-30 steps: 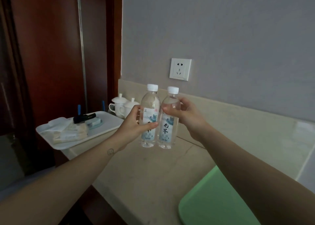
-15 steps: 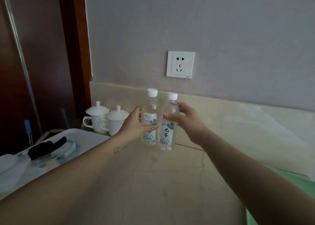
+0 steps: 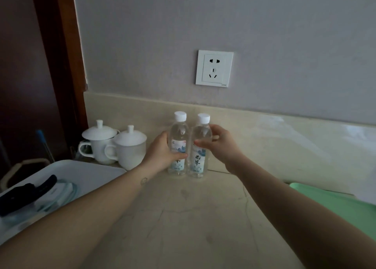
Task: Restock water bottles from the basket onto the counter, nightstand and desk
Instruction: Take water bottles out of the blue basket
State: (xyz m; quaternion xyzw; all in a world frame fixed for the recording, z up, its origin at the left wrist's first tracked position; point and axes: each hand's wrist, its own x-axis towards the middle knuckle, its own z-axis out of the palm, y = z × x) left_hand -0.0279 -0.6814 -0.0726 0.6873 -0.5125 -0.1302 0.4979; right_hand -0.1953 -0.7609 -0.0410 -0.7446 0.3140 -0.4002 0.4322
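Head view: left grip (image 3: 160, 153), right grip (image 3: 219, 144) hold two bottles (image 3: 179, 130) (image 3: 198, 163); two cups (image 3: 99, 144) (image 3: 131, 148) nearby.

Two bottles stand at the far middle of the surface (image 3: 183, 217). The left bottle (image 3: 179, 131) and the right bottle (image 3: 201, 133) are clear, glossy plastic with smooth white caps (image 3: 180, 115) and printed wrap labels. The surface is pale beige stone, polished smooth, with faint hairline veins. The upstand (image 3: 284, 138) behind it looks the same, with a soft sheen. The wall (image 3: 203, 24) is matt grey and finely grained. The socket plate (image 3: 214, 68) is glossy white plastic. On the left, two lidded cups (image 3: 99, 144) look like glazed white ceramic, and the tray (image 3: 87, 173) looks like smooth white plastic. The door frame (image 3: 67, 44) is dark reddish wood. A green board (image 3: 335, 205) at the near right looks matt.
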